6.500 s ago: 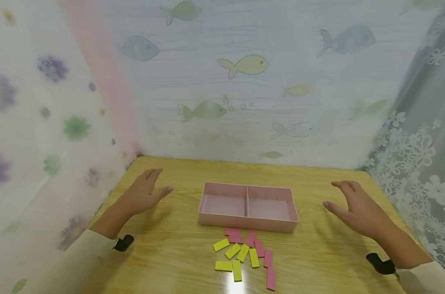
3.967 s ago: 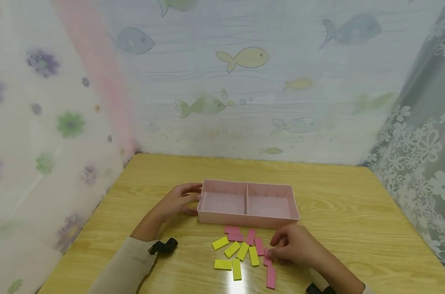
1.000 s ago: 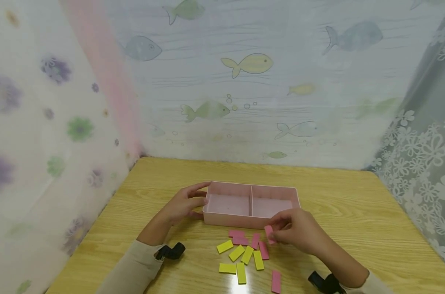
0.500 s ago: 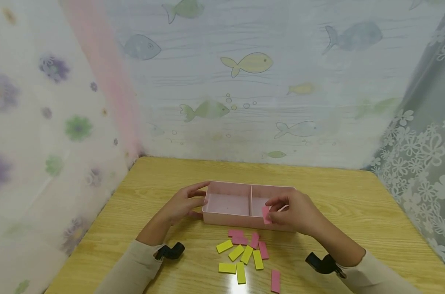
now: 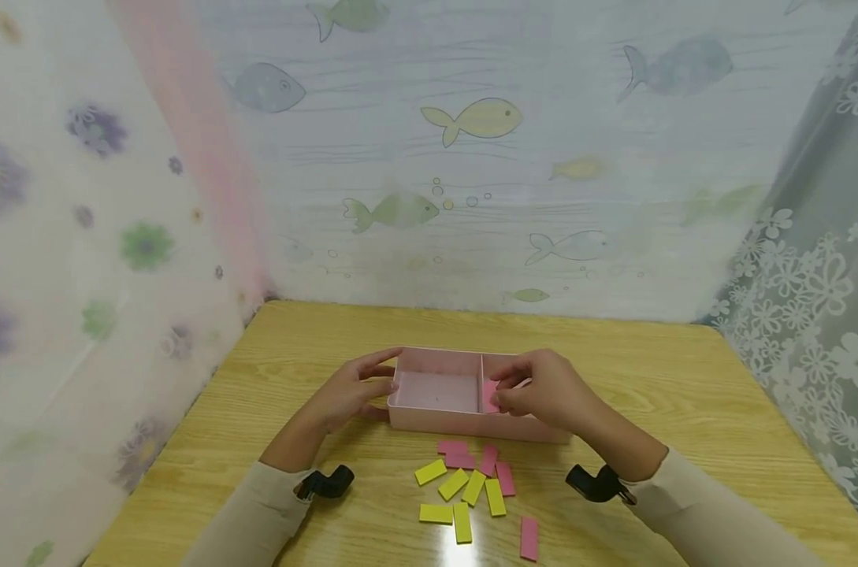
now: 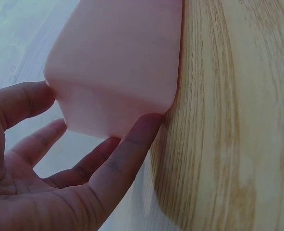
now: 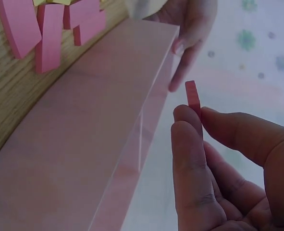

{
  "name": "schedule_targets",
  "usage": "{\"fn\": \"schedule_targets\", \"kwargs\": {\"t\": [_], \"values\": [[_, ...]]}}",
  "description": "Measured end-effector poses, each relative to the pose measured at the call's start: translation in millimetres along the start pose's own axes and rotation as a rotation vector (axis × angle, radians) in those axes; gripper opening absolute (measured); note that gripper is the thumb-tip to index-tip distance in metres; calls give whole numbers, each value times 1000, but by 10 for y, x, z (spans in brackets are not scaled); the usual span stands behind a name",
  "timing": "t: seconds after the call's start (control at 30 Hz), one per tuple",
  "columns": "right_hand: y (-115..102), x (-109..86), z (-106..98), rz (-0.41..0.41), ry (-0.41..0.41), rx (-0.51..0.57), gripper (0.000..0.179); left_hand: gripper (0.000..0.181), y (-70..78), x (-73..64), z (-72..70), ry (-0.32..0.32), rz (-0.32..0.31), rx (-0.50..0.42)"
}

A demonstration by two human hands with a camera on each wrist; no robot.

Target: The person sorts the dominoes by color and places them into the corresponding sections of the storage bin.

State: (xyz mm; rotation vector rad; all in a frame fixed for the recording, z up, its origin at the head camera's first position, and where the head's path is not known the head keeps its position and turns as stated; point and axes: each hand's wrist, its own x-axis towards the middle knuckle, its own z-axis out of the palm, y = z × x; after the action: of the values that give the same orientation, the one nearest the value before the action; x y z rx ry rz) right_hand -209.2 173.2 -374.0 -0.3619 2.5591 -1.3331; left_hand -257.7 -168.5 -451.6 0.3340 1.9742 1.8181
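Note:
A pink box point(image 5: 436, 421) with one divider sits on the table, long side facing me. My left hand point(image 5: 351, 395) holds its left end; in the left wrist view the thumb and fingertips point(image 6: 149, 126) span that end wall. My right hand point(image 5: 552, 390) pinches a pink rectangular block point(image 5: 491, 396) between thumb and fingers, above the right compartment beside the divider. In the right wrist view the pinched block point(image 7: 193, 96) stands on edge between the fingertips, its lower part hidden. The hand covers most of the right compartment in the head view; the left compartment is bare.
In front of the box lie several yellow blocks point(image 5: 473, 487) and several pink blocks point(image 5: 460, 461), loosely scattered. One pink block point(image 5: 529, 539) lies apart, nearer me. The wooden table point(image 5: 634, 354) ends at a fish-patterned curtain point(image 5: 400, 299) behind.
My left hand has come in to the box's left end. My right hand has picked up a pink block from the right of the scatter and carried it up and left over the right compartment.

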Motion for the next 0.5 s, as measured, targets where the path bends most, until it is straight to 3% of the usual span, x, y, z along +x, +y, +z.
{"fn": "schedule_targets", "kwargs": {"t": [0.2,0.5], "values": [[-61,129,33,48,-4,41,27,63,-1,4,-6,-5,-3,-5],[-138,354,28,20,-30,-7,27,62,-6,-2,-14,1,4,-16]]}}
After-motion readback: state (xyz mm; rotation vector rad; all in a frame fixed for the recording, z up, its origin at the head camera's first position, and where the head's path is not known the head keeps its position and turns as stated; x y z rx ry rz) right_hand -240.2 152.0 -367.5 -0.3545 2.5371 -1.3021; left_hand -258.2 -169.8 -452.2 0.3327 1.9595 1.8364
